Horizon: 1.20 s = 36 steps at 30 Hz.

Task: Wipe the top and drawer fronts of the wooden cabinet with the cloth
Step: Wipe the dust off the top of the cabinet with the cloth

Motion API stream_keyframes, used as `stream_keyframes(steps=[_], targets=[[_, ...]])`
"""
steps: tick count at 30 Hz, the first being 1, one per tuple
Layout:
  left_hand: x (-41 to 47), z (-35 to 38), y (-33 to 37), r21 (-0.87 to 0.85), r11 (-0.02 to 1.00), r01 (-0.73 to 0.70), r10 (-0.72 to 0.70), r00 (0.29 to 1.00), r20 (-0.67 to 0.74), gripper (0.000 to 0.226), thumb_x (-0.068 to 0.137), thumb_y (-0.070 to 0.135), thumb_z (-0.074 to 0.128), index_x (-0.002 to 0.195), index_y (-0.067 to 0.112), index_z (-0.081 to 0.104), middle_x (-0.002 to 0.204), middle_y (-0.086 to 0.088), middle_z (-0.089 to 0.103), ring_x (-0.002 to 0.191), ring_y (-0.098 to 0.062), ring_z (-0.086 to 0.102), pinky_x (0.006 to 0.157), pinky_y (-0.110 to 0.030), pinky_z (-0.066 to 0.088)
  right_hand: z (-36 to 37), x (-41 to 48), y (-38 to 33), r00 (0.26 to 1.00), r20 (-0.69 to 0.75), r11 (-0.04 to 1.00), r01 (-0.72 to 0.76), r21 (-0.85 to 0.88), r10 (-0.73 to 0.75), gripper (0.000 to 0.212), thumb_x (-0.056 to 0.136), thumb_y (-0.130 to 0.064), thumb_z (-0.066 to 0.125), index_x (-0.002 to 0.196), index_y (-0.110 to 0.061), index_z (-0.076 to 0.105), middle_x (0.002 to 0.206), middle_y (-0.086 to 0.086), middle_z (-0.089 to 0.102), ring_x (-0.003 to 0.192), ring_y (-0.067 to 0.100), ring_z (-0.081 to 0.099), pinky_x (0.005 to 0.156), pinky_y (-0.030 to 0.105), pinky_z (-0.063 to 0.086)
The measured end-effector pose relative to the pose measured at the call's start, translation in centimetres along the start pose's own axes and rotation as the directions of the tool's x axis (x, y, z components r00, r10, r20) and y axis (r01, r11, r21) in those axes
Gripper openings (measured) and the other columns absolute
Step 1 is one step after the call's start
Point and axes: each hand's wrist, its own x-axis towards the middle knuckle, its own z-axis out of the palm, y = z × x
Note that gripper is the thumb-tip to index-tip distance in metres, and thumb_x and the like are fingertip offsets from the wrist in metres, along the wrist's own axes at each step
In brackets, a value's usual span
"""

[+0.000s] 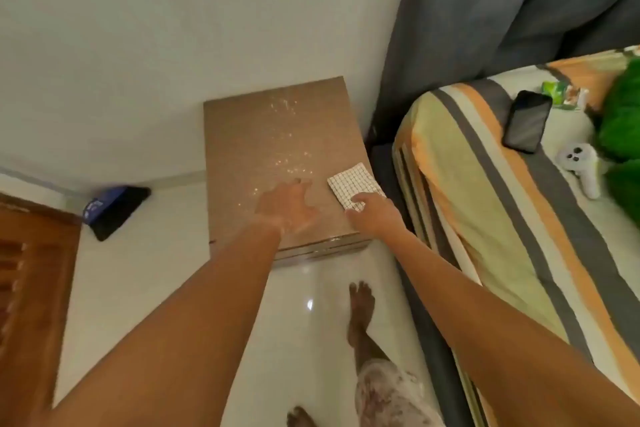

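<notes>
Cloth on cabinet under right hand fingers, pressing; left hand fingers spread, empty.

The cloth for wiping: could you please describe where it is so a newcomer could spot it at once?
Find the wooden cabinet against the white wall, beside the striped bed. On its top, at the near corner on the bed side, lies the cloth, with the right hand on its near edge. It is the only white, dark-gridded thing there.

Wooden cabinet top with checked cloth near its right front corner.
</notes>
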Motion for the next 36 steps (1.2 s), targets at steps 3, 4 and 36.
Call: stream_keyframes(steps=[3,4,36], targets=[[5.8,1.3,-0.4,-0.008,0.999,0.053,-0.052,0.997,0.060,0.065,0.100,0.045,0.049,0.158,0.023,0.031,0.164,-0.003,0.031,0.146,-0.031,0.035,0.116,-0.049,0.032,2.5,5.9,2.0,0.999,-0.033,0.993,-0.047,-0.112,0.043,0.064,0.097,-0.036,0.058,0.154,-0.021,0.034,0.163,0.009,0.030,0.152,0.031,0.023,0.123,0.046,0.023],[7.8,2.0,-0.9,-0.011,0.998,0.069,-0.068,0.994,0.081,0.065,0.100,0.044,0.050,0.158,0.022,0.031,0.163,-0.004,0.031,0.146,-0.032,0.035,0.116,-0.049,0.033,3.6,7.3,2.7,0.999,-0.036,0.984,-0.046,-0.171,0.041,0.069,0.100,-0.039,0.055,0.158,-0.022,0.022,0.168,0.009,0.016,0.156,0.032,0.010,0.125,0.048,0.014],[27.7,2.2,-5.5,0.045,0.961,0.273,-0.275,0.960,0.060,0.108,0.074,0.044,0.085,0.160,0.033,0.020,0.170,0.002,0.008,0.155,-0.033,0.010,0.124,-0.053,0.014,-3.6,43.0,-9.1,0.793,0.186,0.578,0.562,-0.591,-0.580,0.057,0.107,-0.046,0.023,0.161,-0.032,0.012,0.170,0.000,0.011,0.157,0.029,0.006,0.127,0.048,0.005]])
